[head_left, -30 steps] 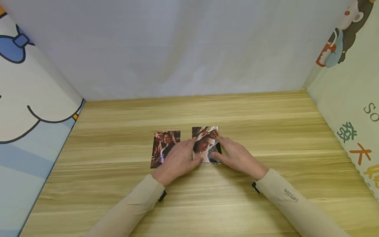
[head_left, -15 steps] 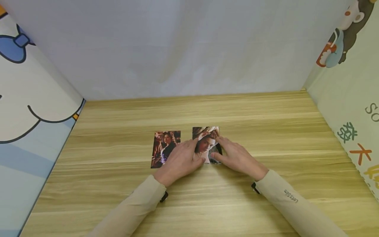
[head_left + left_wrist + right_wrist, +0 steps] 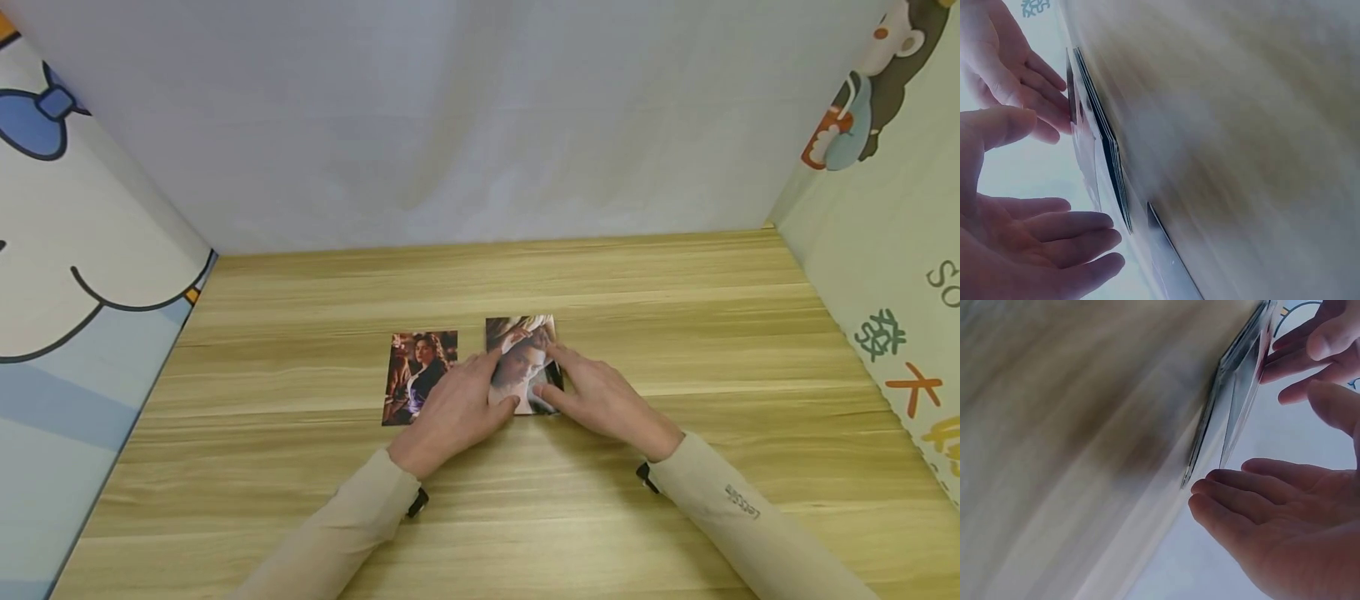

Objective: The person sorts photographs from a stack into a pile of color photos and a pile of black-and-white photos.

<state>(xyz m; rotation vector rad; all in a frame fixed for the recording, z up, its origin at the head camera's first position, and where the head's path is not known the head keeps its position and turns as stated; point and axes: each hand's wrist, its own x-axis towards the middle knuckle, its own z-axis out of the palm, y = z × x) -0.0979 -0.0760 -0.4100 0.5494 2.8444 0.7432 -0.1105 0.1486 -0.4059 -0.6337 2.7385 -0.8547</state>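
The head view is bright and evenly lit with soft, diffuse light, sharp across the wooden tabletop (image 3: 675,333), with only faint shadows under the left hand (image 3: 453,404) and right hand (image 3: 600,400) and a pale sheen on the upper photo of the stack of photos (image 3: 522,362); the side panels bow slightly toward the frame edges. Both wrist views are much poorer: the tabletop smears into blurred brown streaks, the background behind the fingers washes out to near white, and only the photo edges (image 3: 1110,156) and nearby fingers (image 3: 1241,506) hold rough focus.
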